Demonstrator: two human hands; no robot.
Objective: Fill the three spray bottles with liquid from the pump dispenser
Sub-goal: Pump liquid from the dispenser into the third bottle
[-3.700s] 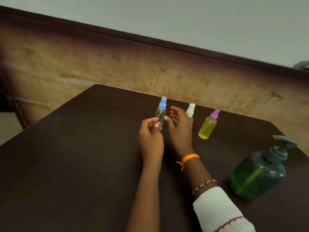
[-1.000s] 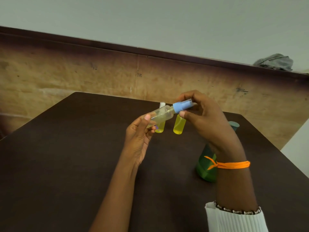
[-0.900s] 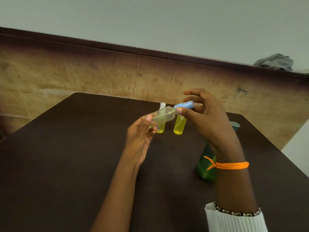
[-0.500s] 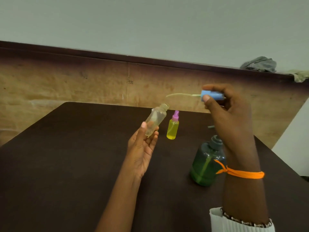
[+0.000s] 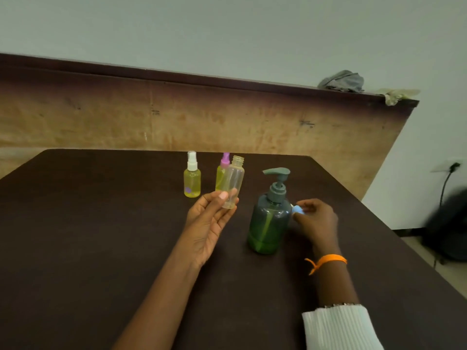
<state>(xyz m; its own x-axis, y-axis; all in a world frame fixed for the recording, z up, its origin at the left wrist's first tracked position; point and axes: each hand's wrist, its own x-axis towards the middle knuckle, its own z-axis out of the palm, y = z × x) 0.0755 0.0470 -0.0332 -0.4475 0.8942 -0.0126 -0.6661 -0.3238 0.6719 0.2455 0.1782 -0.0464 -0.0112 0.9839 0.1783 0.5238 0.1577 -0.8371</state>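
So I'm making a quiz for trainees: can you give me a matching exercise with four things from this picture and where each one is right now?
Things
1. open bottle
2. blue cap
3. white-cap bottle
4. dispenser

Places
A. stands on the table, farthest left
B. stands between the two hands
C. held in the left hand
D. pinched in the right hand

Pairs: 1-C, 2-D, 3-A, 4-B

Uncapped clear bottle (image 5: 233, 184) held upright, seemingly empty, left of green pump dispenser (image 5: 270, 218).
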